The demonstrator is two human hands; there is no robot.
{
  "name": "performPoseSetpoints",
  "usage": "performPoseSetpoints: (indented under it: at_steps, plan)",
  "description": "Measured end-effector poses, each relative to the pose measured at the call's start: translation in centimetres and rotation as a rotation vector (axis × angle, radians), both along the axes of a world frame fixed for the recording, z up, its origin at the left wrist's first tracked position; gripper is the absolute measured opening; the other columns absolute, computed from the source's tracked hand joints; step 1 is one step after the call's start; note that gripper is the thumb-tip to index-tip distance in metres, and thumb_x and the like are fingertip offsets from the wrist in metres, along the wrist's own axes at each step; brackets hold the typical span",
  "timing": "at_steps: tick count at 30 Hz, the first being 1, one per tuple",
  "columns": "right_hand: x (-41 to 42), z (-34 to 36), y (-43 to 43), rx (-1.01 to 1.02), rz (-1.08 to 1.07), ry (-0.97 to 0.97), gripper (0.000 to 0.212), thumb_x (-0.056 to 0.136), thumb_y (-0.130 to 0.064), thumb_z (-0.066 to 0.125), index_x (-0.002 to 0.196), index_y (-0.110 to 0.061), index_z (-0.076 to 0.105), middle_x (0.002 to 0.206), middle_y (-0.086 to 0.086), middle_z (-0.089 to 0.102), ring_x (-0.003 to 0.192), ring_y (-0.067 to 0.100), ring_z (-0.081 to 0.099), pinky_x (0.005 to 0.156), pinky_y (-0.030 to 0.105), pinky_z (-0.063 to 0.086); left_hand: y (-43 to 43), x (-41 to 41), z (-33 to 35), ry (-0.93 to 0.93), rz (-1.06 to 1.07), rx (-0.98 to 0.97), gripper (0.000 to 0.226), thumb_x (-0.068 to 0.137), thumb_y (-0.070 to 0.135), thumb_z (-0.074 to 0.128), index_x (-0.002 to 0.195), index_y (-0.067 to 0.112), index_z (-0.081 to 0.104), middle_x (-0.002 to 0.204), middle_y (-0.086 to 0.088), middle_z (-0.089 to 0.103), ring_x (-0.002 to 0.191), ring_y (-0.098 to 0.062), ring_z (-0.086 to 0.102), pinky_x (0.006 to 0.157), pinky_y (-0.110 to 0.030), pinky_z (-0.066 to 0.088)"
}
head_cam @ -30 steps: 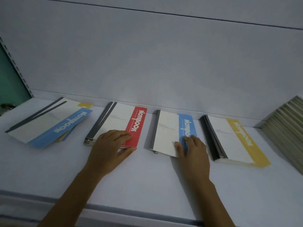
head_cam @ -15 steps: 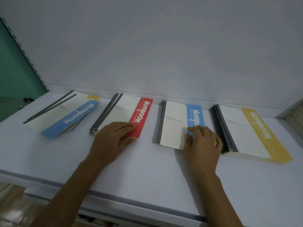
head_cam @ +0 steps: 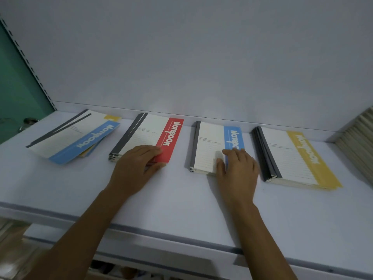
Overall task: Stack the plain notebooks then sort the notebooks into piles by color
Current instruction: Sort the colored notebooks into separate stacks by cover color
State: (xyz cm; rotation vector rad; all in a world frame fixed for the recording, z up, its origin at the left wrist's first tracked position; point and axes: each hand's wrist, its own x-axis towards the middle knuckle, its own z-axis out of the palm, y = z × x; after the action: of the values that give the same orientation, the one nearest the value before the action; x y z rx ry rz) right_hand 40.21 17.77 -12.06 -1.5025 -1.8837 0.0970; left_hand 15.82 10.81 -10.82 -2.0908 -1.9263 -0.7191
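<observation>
Both hands are down on the shelf (head_cam: 181, 203) now. The left hand (head_cam: 135, 170) lies on the near right corner of the red pile (head_cam: 149, 132), fingers laid flat over the cover and thumb along the near edge. It is pressing, not clenched. The right hand (head_cam: 238, 170) is spread flat on the blue pile (head_cam: 210, 142), fingertips over the tail of the printed word, nothing clasped.

From the right hand, the yellow pile (head_cam: 282, 154) sits at 3 o'clock, just beside it. From the left hand, a loose mixed pile (head_cam: 66, 136) lies at 10 o'clock, well apart, blue cover on top and a yellow corner peeking out beneath. The plain notebooks (head_cam: 361, 138) stand stacked at the far 3 o'clock edge of the view.

These look like thin, light books with smooth card covers (likely to skate over one another), floppy if lifted by one corner. I'd take them along the dark spine or pinch the near edge, thumb under and fingers on top, squaring each pile with a flat palm.

Against a second ago, the left hand has hardly stirred on the red pile. The right hand has crept from the near edge further up the blue cover, hiding more lettering. The piles themselves lie as they did.
</observation>
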Motion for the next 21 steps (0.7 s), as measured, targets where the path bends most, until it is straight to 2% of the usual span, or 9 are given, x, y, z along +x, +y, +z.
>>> performPoseSetpoints:
  at_steps: [3, 6, 10, 11, 14, 17, 19, 21]
  plan:
    - [-1.0, 1.1, -1.8, 0.086, 0.072, 0.081, 0.024, 0.086, -0.027, 0.055, 0.102, -0.014, 0.067, 0.106, 0.008, 0.067, 0.106, 0.03, 0.059, 0.093, 0.043, 0.042, -0.2, -0.1, 0.1, -0.014, -0.008, -0.034, 0.066, 0.09, 0.062, 0.035, 0.115, 0.01, 0.066, 0.113, -0.007, 0.068, 0.104, -0.023, 0.063, 0.093, -0.031, 0.044]
    - [-2.5, 1.9, -4.4, 0.083, 0.171, 0.159, 0.022, 0.087, -0.027, 0.055, 0.099, -0.014, 0.068, 0.099, 0.005, 0.069, 0.093, 0.024, 0.061, 0.084, 0.039, 0.046, 0.0, -0.3, 0.2, -0.026, 0.003, -0.089, 0.067, 0.088, 0.064, 0.036, 0.115, 0.011, 0.066, 0.116, -0.006, 0.067, 0.106, -0.024, 0.063, 0.094, -0.034, 0.046]
    - [-5.2, 1.9, -7.6, -0.073, 0.306, 0.268, 0.022, 0.094, -0.031, 0.052, 0.101, -0.018, 0.068, 0.095, -0.002, 0.07, 0.08, 0.008, 0.059, 0.076, 0.013, 0.043, -0.3, -0.6, 0.1, -0.044, -0.037, -0.072, 0.067, 0.09, 0.062, 0.036, 0.115, 0.008, 0.066, 0.116, -0.008, 0.067, 0.105, -0.024, 0.063, 0.092, -0.037, 0.05]
    - [-6.2, 1.9, -8.0, -0.098, 0.318, 0.296, 0.02, 0.094, -0.032, 0.053, 0.101, -0.019, 0.067, 0.092, -0.004, 0.071, 0.076, 0.005, 0.058, 0.074, 0.013, 0.046, -0.4, -0.6, 0.3, -0.05, -0.042, -0.086, 0.071, 0.089, 0.066, 0.032, 0.12, 0.01, 0.063, 0.122, -0.007, 0.064, 0.111, -0.024, 0.06, 0.096, -0.038, 0.047]
    - [-9.9, 1.8, -9.2, -0.152, 0.327, 0.406, 0.035, 0.09, -0.045, 0.046, 0.104, -0.02, 0.065, 0.094, -0.004, 0.072, 0.075, 0.008, 0.064, 0.077, 0.028, 0.056, -0.6, -1.1, 0.9, -0.068, 0.027, -0.148, 0.069, 0.089, 0.065, 0.029, 0.137, 0.02, 0.046, 0.145, -0.001, 0.044, 0.134, -0.02, 0.037, 0.111, -0.039, 0.026]
    - [-14.1, 1.9, -10.1, -0.21, 0.349, 0.529, 0.034, 0.089, -0.046, 0.047, 0.102, -0.02, 0.066, 0.094, -0.004, 0.071, 0.077, 0.01, 0.066, 0.078, 0.038, 0.058, -1.7, -4.0, 1.5, -0.049, 0.03, -0.065, 0.055, 0.093, 0.054, 0.033, 0.139, 0.026, 0.043, 0.15, 0.004, 0.036, 0.14, -0.016, 0.028, 0.115, -0.035, 0.013]
    - [-17.1, 2.2, -11.0, -0.238, 0.387, 0.564, 0.016, 0.092, -0.035, 0.052, 0.094, -0.026, 0.065, 0.086, -0.008, 0.07, 0.073, 0.009, 0.065, 0.076, 0.034, 0.059, -3.1, -7.8, 1.9, -0.02, 0.064, -0.051, 0.05, 0.094, 0.05, 0.037, 0.137, 0.026, 0.046, 0.149, 0.003, 0.037, 0.139, -0.017, 0.03, 0.113, -0.036, 0.016]
    - [-20.1, 2.5, -12.2, -0.267, 0.44, 0.553, 0.012, 0.094, -0.028, 0.054, 0.086, -0.034, 0.061, 0.079, -0.013, 0.068, 0.068, 0.006, 0.064, 0.067, 0.019, 0.056, -4.4, -12.5, 2.1, -0.002, 0.124, -0.05, 0.05, 0.091, 0.05, 0.042, 0.131, 0.023, 0.053, 0.145, -0.003, 0.043, 0.134, -0.024, 0.037, 0.108, -0.04, 0.027]
